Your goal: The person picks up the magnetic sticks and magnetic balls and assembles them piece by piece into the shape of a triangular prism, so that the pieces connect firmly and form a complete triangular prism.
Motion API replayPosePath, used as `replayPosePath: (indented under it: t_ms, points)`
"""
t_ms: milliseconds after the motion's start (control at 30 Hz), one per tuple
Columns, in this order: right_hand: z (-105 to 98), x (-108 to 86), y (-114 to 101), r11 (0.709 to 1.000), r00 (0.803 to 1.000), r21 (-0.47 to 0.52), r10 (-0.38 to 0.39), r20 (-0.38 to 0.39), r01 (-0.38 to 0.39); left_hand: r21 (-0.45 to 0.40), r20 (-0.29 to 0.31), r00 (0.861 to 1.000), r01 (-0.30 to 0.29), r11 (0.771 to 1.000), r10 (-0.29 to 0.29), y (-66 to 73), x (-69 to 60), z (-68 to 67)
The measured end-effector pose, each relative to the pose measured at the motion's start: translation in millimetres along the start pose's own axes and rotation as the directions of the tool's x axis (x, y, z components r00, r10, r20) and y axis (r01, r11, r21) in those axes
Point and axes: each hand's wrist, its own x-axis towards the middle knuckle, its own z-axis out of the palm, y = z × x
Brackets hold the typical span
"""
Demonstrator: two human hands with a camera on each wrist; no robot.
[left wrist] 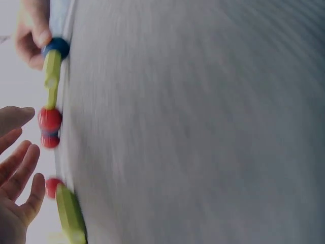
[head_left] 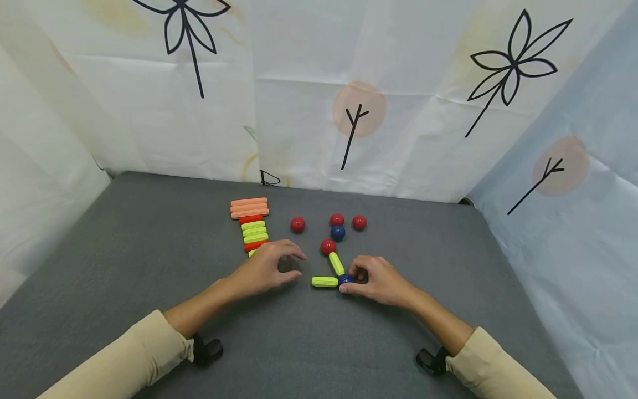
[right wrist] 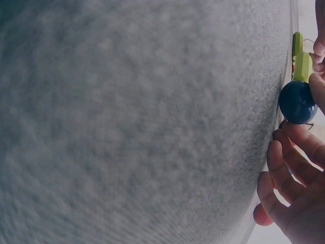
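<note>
My right hand (head_left: pixel 381 281) pinches a glossy blue ball (head_left: pixel 345 280) between thumb and finger, low over the grey table. Two yellow-green rods meet at that ball: one rod (head_left: pixel 324 282) points left, the other rod (head_left: pixel 336 264) slants away to a red ball (head_left: pixel 328 246) at its far end. In the right wrist view the held blue ball (right wrist: pixel 297 102) sits between the thumb and a fingertip. My left hand (head_left: pixel 266 267) holds nothing; its fingers are spread and gently bent, facing the rods. It partly hides a column of rods beside it.
Orange rods (head_left: pixel 249 208) lie side by side at the back left, above red and yellow-green rods (head_left: pixel 255 231). Loose red balls (head_left: pixel 297 224) and another blue ball (head_left: pixel 338 233) lie beyond the hands. Patterned cloth (head_left: pixel 309 111) hangs behind the table (head_left: pixel 149 238).
</note>
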Motion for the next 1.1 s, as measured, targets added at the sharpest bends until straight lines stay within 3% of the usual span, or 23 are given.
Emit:
replayPosePath:
  t_ms: [233,467,867,1100]
  points:
    - [-1.0,-0.2,-0.6,1.000,1.000,-0.006,-0.003,-0.003,0.003,0.048,-0.121,0.992,0.034,0.998,-0.028,-24.7,-25.5,-27.4]
    - [-0.6,0.0,0.0,1.000,1.000,-0.014,-0.015,-0.009,0.014,0.162,-0.116,0.988,0.117,0.980,-0.099,-32.8,-41.5,-36.6]
    - [0.1,0.6,0.4,1.000,1.000,-0.003,-0.016,-0.005,0.016,0.277,-0.092,0.986,0.158,0.948,-0.138,-28.4,-38.6,-32.3]
    - [0.3,0.4,-0.5,1.000,1.000,-0.009,-0.006,0.004,0.006,0.156,-0.057,0.977,0.213,0.965,-0.206,-20.3,-29.7,-25.3]
